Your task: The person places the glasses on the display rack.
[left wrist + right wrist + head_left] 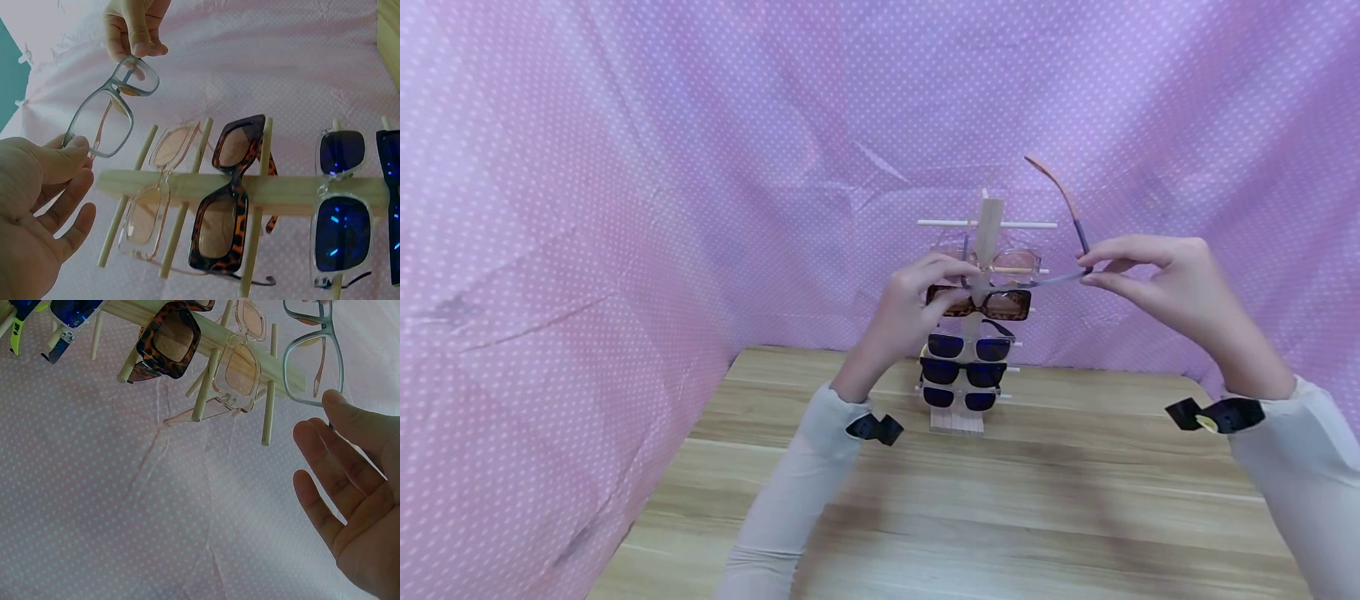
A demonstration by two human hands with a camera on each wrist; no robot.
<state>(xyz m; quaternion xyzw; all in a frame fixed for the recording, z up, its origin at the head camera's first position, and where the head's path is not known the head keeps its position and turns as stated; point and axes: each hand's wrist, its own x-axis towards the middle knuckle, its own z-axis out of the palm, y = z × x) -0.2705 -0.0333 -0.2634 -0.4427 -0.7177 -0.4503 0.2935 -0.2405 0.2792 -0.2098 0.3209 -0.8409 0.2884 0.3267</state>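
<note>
A pair of grey-framed eyeglasses point(113, 84) with clear lenses and orange-brown temple tips is held up between both hands, its temples unfolded. My left hand point(917, 304) pinches one front corner of the frame between thumb and fingers. At the opposite corner, near the hinge, my right hand point(1165, 275) pinches the frame; its other fingers are spread in the right wrist view. Beyond the glasses stands a wooden display rack point(991, 225) with crosswise pegs. Its top peg point(1030, 225) bears no glasses, and the held pair is in front of the upper part of the rack.
Below on the rack sit pink-tinted clear-framed glasses point(145, 215), tortoiseshell sunglasses point(217, 231) and several dark-lensed sunglasses point(962, 372). The rack's base point(957, 421) stands on a wood-grain table point(1000, 517). A pink dotted cloth point(625, 208) hangs behind and at the sides.
</note>
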